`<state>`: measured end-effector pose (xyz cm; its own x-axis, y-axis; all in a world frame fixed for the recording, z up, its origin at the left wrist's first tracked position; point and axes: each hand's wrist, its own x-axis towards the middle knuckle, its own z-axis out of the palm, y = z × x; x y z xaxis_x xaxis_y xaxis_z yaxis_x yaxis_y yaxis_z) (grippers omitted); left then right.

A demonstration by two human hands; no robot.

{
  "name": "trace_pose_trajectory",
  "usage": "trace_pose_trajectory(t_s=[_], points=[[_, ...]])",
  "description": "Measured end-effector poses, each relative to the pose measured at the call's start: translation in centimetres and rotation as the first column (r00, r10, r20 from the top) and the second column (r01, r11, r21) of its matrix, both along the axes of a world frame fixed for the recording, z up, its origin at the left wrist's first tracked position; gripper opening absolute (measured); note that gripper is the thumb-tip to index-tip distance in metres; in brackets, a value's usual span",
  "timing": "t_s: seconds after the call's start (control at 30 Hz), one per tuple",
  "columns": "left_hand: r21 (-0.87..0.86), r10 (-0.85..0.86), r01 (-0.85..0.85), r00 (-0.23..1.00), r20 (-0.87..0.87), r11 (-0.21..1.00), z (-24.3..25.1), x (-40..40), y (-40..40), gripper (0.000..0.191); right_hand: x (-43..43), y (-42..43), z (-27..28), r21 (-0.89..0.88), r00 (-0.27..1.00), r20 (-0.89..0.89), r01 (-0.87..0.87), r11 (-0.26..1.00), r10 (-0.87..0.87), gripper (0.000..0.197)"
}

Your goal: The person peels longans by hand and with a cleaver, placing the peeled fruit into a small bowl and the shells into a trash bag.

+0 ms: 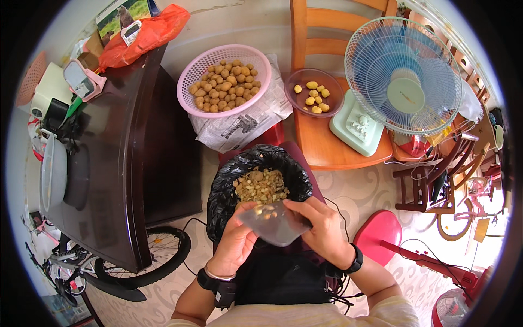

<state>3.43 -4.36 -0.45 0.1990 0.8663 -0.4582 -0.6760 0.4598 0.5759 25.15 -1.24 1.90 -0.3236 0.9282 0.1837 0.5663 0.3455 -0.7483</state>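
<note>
My right hand [327, 227] grips a broad-bladed kitchen knife, its fingers on the upper edge of the wide grey blade [276, 231]. Pale bits show on the blade near its top edge. My left hand [235, 245] is at the blade's left end, its fingertips partly behind the metal; whatever they hold there is hidden. Both hands are over the near rim of a bin lined with a black plastic bag [220, 192]. Inside the bin lies a heap of brown and pale yellow peelings [261, 188].
Beyond the bin, a pink colander [184, 98] of small unpeeled potatoes [224, 86] rests on newspaper [253, 126]. A translucent bowl [300, 104] with peeled potatoes [311, 85] and a fan [402, 77] occupy a wooden chair [327, 151]. A dark cabinet [110, 135] stands left; a bicycle wheel [179, 249] is below.
</note>
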Motion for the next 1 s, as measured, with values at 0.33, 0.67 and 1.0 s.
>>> trace_pose_trajectory(t_s=[0.33,0.67,1.0], points=[[0.074,-0.043,0.043,0.999,-0.009,0.996,-0.7,-0.4,-0.5,0.052,-1.7,-0.6,0.7,0.254,0.995,0.044,-0.095,0.963,0.087,0.046],[0.034,-0.016,0.014,0.998,0.061,0.999,-0.8,-0.7,-1.0,0.029,-0.6,-0.4,-0.4,0.082,0.995,0.081,-0.072,0.994,0.065,0.065],[0.087,0.001,0.002,0.999,-0.041,0.996,0.0,-0.6,0.2,0.048,-0.8,-0.3,0.6,0.037,1.0,-0.009,-0.027,0.999,0.028,0.056]])
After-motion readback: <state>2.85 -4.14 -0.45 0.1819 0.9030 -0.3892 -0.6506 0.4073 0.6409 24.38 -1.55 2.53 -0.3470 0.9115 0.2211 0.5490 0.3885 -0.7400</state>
